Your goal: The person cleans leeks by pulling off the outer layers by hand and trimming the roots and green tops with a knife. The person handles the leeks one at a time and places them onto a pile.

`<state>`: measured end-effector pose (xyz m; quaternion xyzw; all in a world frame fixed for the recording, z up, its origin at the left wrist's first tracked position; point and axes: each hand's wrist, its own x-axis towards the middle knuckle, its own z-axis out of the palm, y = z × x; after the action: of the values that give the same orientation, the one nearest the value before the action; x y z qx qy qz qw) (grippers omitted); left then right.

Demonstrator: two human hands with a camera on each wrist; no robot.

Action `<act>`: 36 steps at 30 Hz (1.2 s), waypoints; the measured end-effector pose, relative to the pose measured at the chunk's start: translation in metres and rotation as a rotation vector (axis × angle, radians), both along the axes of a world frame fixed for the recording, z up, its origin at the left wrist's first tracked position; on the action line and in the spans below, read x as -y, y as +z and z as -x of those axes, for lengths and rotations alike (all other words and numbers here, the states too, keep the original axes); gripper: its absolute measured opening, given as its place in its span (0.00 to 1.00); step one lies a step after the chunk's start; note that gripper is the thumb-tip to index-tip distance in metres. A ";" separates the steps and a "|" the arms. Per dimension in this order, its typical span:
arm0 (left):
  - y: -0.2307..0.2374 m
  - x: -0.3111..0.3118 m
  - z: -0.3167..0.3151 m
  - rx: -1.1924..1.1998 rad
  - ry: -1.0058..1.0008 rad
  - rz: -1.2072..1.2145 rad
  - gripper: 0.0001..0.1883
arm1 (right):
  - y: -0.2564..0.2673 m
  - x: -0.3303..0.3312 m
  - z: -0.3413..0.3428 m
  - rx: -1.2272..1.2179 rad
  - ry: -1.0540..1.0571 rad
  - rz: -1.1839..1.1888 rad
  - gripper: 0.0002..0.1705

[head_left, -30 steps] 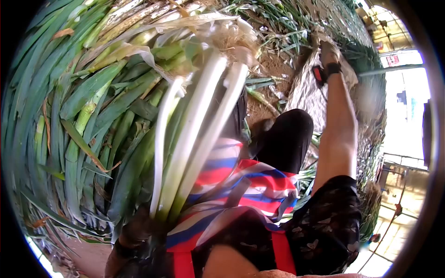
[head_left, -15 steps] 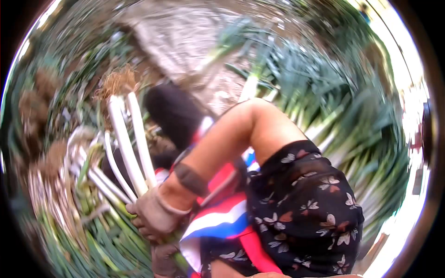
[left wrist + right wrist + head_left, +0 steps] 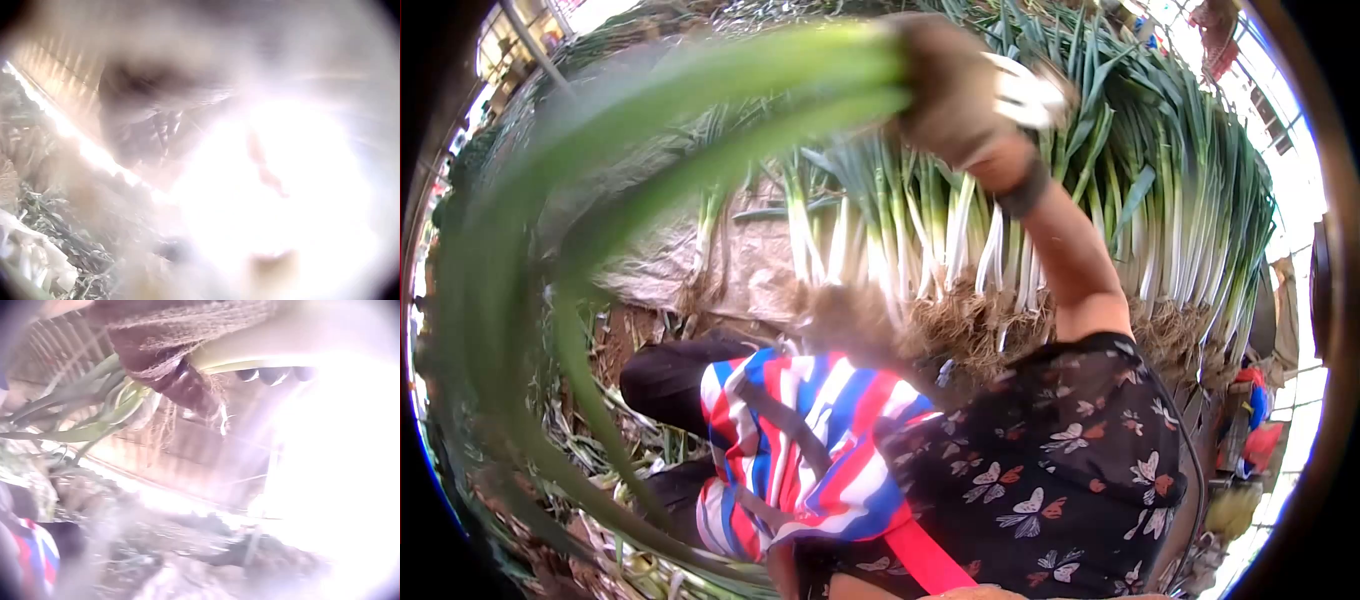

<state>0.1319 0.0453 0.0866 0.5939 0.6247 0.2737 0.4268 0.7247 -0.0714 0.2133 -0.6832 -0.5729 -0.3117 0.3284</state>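
In the head view, the right hand (image 3: 960, 95) is up high and grips some leeks (image 3: 800, 65) near their white ends (image 3: 1022, 90), which poke out past it on the right. The long green leaves swoop left and bend down, all blurry. There is a dark band (image 3: 1026, 190) on that wrist. Behind the arm is a big leek pile (image 3: 1170, 210), with its brown roots (image 3: 970, 320) toward the person. A pale sheet (image 3: 755, 255) is on the ground. The person has a stripy apron (image 3: 830, 430), a black top (image 3: 1025, 440) with butterflies and black pants (image 3: 665, 385). I can't see the left hand for sure here. In the left wrist view, bright light hides a lot. A dark shape is near the top, and I can't tell how the left hand's fingers are. Green bits (image 3: 59, 225) show at the lower left. In the right wrist view, the right hand wears a brown glove, and its fingers curl round the pale stalks, with green leaves out to the left.
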 end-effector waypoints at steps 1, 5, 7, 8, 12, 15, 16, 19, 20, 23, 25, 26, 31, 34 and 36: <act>-0.002 -0.001 0.001 -0.017 0.006 -0.011 0.28 | -0.001 0.037 -0.026 0.224 -0.191 -0.193 0.19; -0.013 -0.005 0.011 -0.086 0.048 -0.032 0.28 | -0.078 0.153 -0.116 -0.401 -1.186 0.167 0.31; -0.018 -0.003 0.022 -0.119 0.078 -0.044 0.28 | -0.141 0.197 -0.154 -0.697 -1.366 0.390 0.33; -0.020 -0.001 0.028 -0.135 0.089 -0.049 0.29 | -0.216 0.240 -0.204 -0.742 -1.297 0.573 0.31; -0.027 0.017 0.075 -0.182 0.120 -0.117 0.29 | -0.281 0.274 -0.249 -0.617 -1.095 0.908 0.35; -0.038 0.048 0.089 -0.433 0.386 -0.047 0.30 | -0.256 0.274 -0.251 -0.719 -0.903 1.141 0.35; -0.055 0.055 0.099 -0.328 0.378 -0.084 0.31 | -0.290 0.291 -0.279 -0.723 -0.768 1.054 0.35; -0.057 0.073 0.073 -0.854 0.482 -0.185 0.33 | -0.256 0.266 -0.247 -1.144 -0.825 0.986 0.37; -0.045 0.081 0.071 -0.694 0.458 -0.168 0.34 | -0.256 0.242 -0.229 -0.467 -1.186 1.105 0.41; -0.059 0.108 0.080 -0.982 0.381 -0.367 0.34 | -0.228 0.130 -0.116 -0.073 -1.301 0.817 0.49; -0.038 0.116 0.059 -1.011 0.366 -0.299 0.32 | -0.309 0.079 -0.155 -0.336 -0.750 0.871 0.41; -0.033 0.116 0.054 -1.013 0.361 -0.263 0.30 | -0.286 0.032 -0.064 -0.378 -0.471 0.760 0.32; -0.047 0.107 0.068 -0.959 0.416 -0.056 0.28 | -0.223 -0.121 0.210 -0.599 0.894 0.566 0.22; -0.045 0.094 0.079 -0.740 0.480 0.076 0.30 | -0.146 -0.158 0.342 -0.236 1.327 0.636 0.23; -0.071 0.089 0.081 -1.003 0.429 0.005 0.30 | -0.134 -0.166 0.404 -0.148 1.450 0.745 0.24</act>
<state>0.0509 -0.0438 0.0152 0.5100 0.8593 0.0364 0.0125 0.3204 0.0951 0.0795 -0.2262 -0.9153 0.2346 0.2368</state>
